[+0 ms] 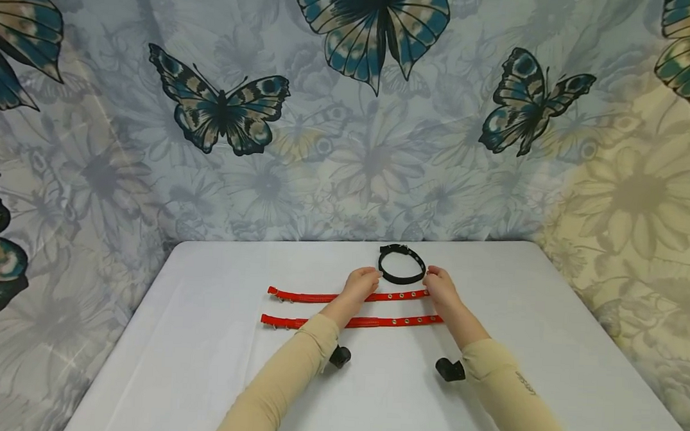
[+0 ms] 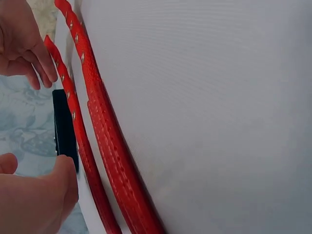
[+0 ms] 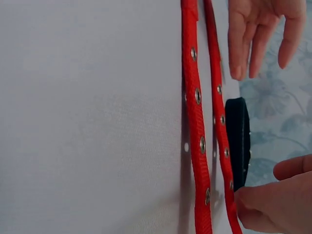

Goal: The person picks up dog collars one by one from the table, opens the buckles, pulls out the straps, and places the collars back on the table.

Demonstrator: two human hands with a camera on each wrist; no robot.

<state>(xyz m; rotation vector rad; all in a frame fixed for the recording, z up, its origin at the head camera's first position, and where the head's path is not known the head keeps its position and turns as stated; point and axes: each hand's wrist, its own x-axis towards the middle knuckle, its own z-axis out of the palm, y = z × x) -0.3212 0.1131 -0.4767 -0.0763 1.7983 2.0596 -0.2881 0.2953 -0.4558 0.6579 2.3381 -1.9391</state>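
Observation:
A black collar [image 1: 401, 280] lies closed into a ring near the table's back edge. My left hand [image 1: 358, 289] is at its left side and my right hand [image 1: 444, 292] at its right, fingers relaxed. In the right wrist view the left hand's fingers [image 3: 238, 58] are straight and apart from the collar. Whether either hand touches the ring, I cannot tell. Two red collars with metal eyelets stretch out straight and parallel under my forearms: a farther one [image 1: 308, 298] and a nearer one [image 1: 369, 322]. My hands and wrists cover parts of both.
All the collars are on a white-covered table [image 1: 200, 363]. Black wrist-worn devices show beside my left sleeve [image 1: 341, 357] and my right sleeve [image 1: 488, 369]. Behind the table hangs a butterfly-patterned cloth [image 1: 376, 159].

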